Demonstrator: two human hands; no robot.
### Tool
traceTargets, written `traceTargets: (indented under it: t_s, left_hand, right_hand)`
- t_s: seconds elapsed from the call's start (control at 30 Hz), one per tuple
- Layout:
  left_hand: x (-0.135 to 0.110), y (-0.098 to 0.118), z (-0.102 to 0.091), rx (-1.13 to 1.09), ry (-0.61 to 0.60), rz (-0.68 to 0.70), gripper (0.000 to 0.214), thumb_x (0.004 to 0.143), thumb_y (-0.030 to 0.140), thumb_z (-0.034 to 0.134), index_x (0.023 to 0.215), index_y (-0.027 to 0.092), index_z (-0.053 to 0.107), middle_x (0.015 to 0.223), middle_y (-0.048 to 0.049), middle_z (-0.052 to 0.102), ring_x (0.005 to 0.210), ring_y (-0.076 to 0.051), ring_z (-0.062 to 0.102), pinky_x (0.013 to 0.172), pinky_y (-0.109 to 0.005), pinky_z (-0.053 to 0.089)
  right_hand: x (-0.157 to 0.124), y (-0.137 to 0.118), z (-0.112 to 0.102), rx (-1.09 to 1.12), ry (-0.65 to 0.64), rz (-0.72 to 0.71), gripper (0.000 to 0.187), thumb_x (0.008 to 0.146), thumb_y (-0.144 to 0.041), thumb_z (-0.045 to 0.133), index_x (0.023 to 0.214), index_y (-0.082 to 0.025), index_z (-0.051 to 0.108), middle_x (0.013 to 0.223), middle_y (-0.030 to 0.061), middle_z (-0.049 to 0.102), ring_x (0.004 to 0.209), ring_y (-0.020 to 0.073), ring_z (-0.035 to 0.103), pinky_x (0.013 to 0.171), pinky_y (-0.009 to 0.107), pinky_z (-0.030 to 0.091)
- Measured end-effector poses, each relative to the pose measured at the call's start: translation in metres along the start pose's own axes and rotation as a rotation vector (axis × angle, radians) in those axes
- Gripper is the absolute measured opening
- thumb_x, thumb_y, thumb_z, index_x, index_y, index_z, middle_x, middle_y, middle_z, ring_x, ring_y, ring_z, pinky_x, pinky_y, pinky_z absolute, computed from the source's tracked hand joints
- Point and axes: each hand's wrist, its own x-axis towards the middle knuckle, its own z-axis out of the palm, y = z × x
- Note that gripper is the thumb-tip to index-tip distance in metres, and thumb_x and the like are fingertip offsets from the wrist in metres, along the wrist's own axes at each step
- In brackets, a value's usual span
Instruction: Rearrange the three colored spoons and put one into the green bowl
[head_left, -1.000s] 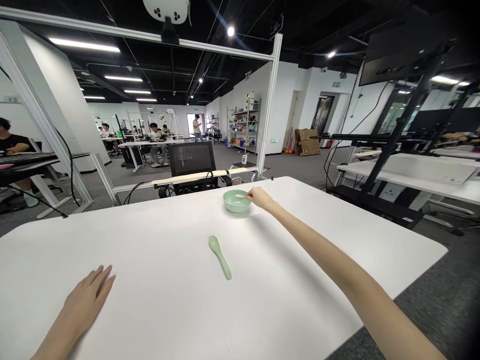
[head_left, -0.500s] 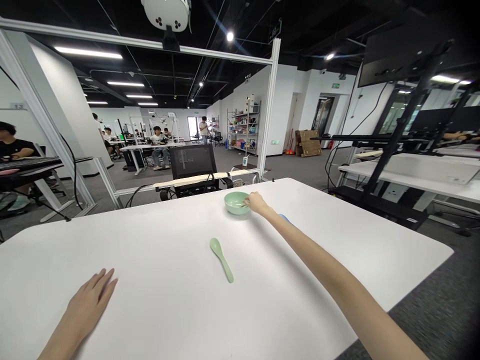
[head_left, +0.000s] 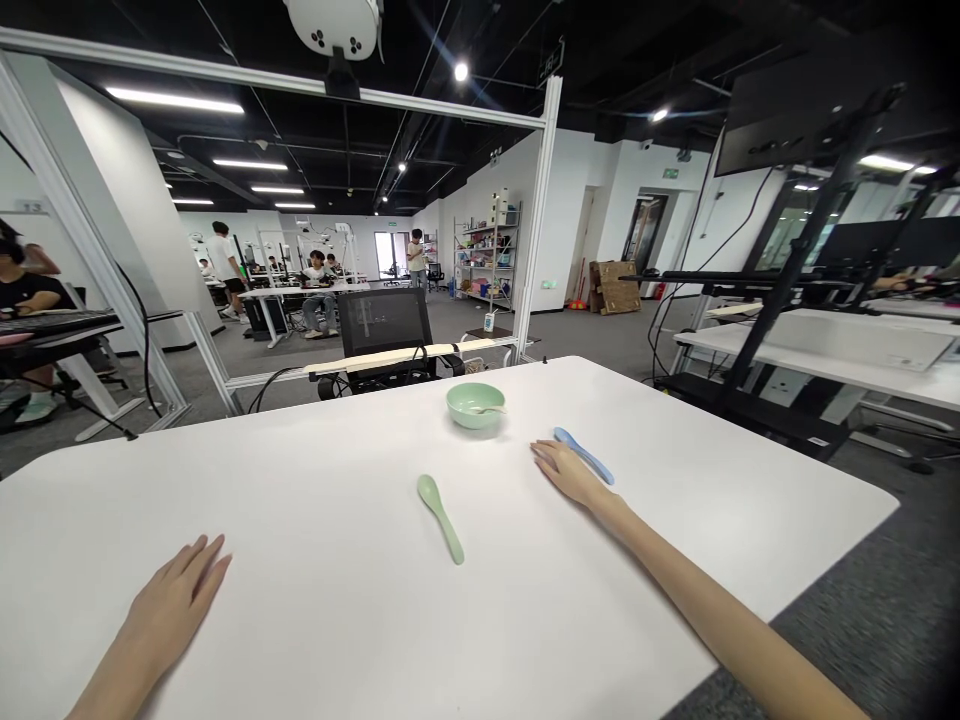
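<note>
Near the table's far edge stands a light green bowl (head_left: 466, 412). A pale spoon (head_left: 487, 409) rests in it, its handle over the right rim. My right hand (head_left: 568, 470) is open and holds nothing, with its fingers stretched toward the bowl but apart from it. Just behind that hand lies a blue spoon (head_left: 589, 457), partly hidden by it. A green spoon (head_left: 441, 518) lies in the middle of the table, bowl end away from me. Flat on the tabletop at the left, my left hand (head_left: 166, 603) is open and empty.
The white table (head_left: 337, 600) has rounded corners. Beyond it are a metal frame (head_left: 538, 220), a black chair (head_left: 386, 322) and a shelf rack (head_left: 487, 250). At the right is a black stand (head_left: 780, 270) by another desk. Several people are in the background.
My right hand has let go of the spoon in the bowl and drawn back toward me and to the right. More of the blue spoon shows. My left hand stays put.
</note>
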Motion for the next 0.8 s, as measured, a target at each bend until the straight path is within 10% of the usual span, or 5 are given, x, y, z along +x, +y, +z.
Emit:
traceTargets:
  t_s: [0.47,0.8]
  left_hand:
    - [0.002,-0.006,0.002,0.015,-0.020,-0.004,0.088,0.087,0.063,0.027,0.144,0.006,0.063,0.157,-0.0196,0.061,0.150,-0.039,0.051,0.127,-0.053,0.039]
    - [0.002,-0.004,0.001,-0.019,-0.009,-0.001,0.090,0.086,0.062,0.028,0.142,0.002,0.064,0.155,-0.0241,0.061,0.148,-0.042,0.053,0.126,-0.057,0.040]
  right_hand:
    - [0.000,0.000,-0.001,0.035,0.014,0.027,0.039,0.104,-0.027,0.048,0.128,-0.016,0.077,0.141,0.0173,0.071,0.136,0.0314,0.063,0.117,0.045,0.046]
    - [0.114,-0.070,-0.044,-0.133,-0.019,0.106,0.035,0.106,-0.022,0.050,0.124,-0.013,0.079,0.126,0.0151,0.078,0.120,0.0247,0.069,0.103,0.027,0.047]
